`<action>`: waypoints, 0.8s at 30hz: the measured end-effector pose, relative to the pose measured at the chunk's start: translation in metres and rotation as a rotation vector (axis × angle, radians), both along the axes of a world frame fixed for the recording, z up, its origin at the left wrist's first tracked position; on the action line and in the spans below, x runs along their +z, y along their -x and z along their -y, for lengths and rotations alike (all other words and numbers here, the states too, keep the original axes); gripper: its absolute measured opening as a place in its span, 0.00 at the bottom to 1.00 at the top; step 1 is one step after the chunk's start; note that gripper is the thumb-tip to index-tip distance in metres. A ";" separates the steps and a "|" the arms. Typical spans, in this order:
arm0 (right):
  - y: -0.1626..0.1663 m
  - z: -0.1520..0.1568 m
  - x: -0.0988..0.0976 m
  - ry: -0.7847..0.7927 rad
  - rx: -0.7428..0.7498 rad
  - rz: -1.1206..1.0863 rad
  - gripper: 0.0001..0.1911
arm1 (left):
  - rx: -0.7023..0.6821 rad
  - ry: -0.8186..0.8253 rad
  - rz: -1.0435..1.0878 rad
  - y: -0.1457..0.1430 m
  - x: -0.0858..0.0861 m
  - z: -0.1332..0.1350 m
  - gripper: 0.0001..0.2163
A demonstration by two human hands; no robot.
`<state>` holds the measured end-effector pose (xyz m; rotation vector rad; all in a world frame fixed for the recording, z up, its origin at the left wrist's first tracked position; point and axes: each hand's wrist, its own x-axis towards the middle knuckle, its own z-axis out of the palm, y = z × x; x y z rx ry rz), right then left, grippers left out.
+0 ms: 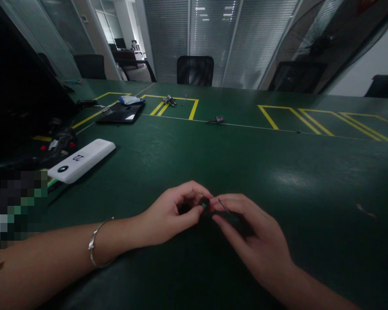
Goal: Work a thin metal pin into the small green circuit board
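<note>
Low over the green table, my two hands meet at the fingertips. My left hand, with a silver bangle at its wrist, is closed and pinches a small dark round piece between thumb and fingers; a greenish patch shows on it. My right hand is at its right side, fingers bent, with a thin dark metal rod lying slanted at the index finger. The thumb of that hand is a little apart from the index finger. How the rod's lower end is gripped is hidden in shadow.
To the left lie a white power bank and dark equipment. Farther back are a black tablet-like slab, a blue-white packet, small metal parts and a dark cylindrical piece. Yellow tape marks the far side.
</note>
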<state>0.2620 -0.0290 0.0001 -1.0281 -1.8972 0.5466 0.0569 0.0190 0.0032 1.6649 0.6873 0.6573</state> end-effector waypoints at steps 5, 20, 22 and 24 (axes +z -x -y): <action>-0.001 -0.001 0.000 0.015 -0.018 0.005 0.11 | 0.044 -0.002 -0.028 0.000 0.006 0.000 0.11; 0.001 0.001 0.003 0.197 0.036 0.071 0.18 | 0.114 0.035 0.039 -0.002 0.008 -0.005 0.11; 0.001 0.001 0.004 0.198 0.023 0.076 0.19 | 0.117 -0.010 0.033 -0.002 0.009 -0.005 0.11; 0.000 0.001 0.005 0.194 0.022 0.079 0.19 | 0.102 -0.040 0.044 -0.001 0.008 -0.005 0.11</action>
